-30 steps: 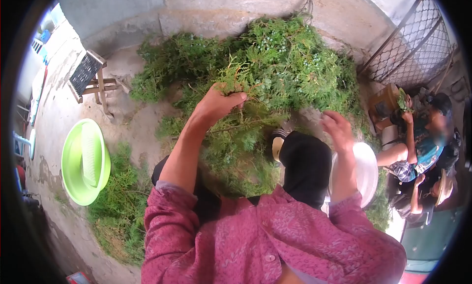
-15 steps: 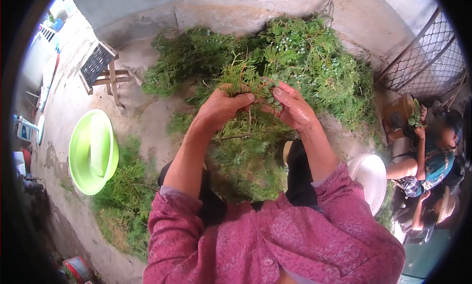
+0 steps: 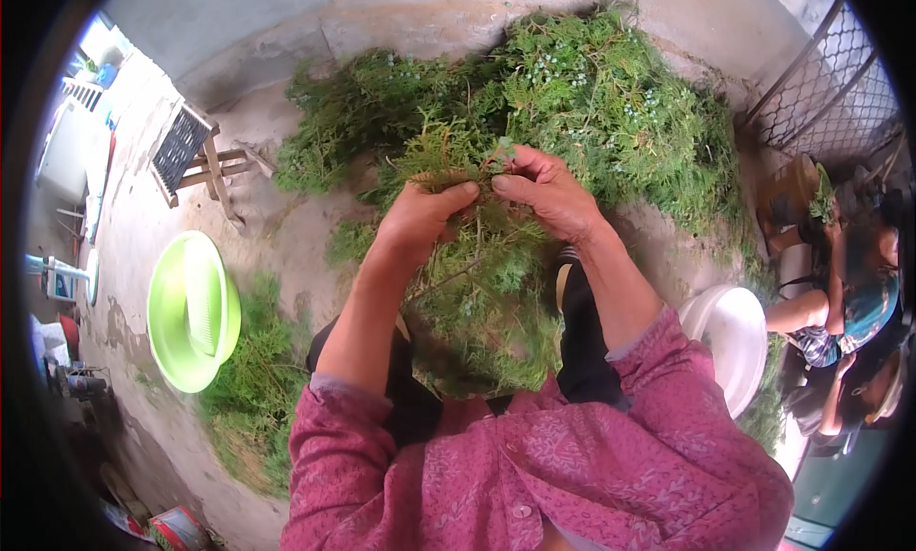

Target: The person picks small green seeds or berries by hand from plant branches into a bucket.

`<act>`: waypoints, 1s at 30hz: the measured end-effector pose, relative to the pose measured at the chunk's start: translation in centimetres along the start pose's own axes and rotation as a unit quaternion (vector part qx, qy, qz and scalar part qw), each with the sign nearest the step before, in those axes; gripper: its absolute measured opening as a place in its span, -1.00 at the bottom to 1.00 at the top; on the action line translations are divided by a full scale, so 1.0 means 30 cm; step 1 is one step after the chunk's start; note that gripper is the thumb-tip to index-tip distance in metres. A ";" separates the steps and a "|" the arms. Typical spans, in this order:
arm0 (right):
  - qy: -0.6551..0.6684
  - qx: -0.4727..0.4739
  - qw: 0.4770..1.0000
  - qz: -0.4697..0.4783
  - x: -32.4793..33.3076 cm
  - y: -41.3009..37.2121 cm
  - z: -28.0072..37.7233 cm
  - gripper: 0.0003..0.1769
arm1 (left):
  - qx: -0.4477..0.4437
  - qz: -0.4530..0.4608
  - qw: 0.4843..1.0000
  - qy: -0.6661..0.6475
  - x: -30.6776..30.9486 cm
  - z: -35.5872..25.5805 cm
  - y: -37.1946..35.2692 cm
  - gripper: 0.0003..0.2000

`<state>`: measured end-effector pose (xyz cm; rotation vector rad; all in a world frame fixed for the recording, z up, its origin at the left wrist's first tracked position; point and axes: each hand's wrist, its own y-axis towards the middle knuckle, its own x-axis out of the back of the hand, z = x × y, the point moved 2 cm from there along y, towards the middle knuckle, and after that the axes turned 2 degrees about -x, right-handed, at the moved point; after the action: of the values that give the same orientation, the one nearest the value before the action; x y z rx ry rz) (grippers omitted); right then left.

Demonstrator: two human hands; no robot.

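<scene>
My left hand (image 3: 420,219) is closed round a leafy green sprig (image 3: 444,160), its thumb pressed on the stem. Close beside it on the right, my right hand (image 3: 553,196) pinches the same greenery between thumb and fingers. A thin branch hangs below my hands, over more cut greenery (image 3: 477,312) between my legs. Beyond them lies a large heap of green branches (image 3: 611,122) with small pale blue-green berries, against the wall.
A lime green basin (image 3: 167,312) and a small stool (image 3: 205,165) stand at the left, with loose greenery (image 3: 253,379) near the basin. At the right are a white bucket (image 3: 739,346), a wire mesh panel (image 3: 830,88) and two people (image 3: 863,303), one holding a sprig.
My right hand has moved left, nearer my left hand, and its fingers have closed more on the greenery. The view has shifted slightly, so the basin and bucket appear farther right.
</scene>
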<state>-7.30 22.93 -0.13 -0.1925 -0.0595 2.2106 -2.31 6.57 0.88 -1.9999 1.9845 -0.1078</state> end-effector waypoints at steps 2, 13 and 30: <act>0.019 0.007 1.000 -0.002 -0.004 -0.002 0.002 -0.83 | -0.001 0.022 1.000 -0.017 0.004 0.029 0.017 -0.89; 0.103 -0.079 0.991 -0.045 -0.002 0.008 -0.038 -0.92 | 0.024 -0.016 1.000 0.013 -0.045 0.028 -0.016 -0.90; 0.349 -0.124 0.928 -0.053 0.090 0.050 -0.057 -0.92 | -0.057 0.006 0.998 0.034 0.027 0.040 -0.043 -0.90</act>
<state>-9.83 24.13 -2.30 -1.0755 0.0454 1.9048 -0.70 5.97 -0.04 -2.0798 2.0884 -0.0630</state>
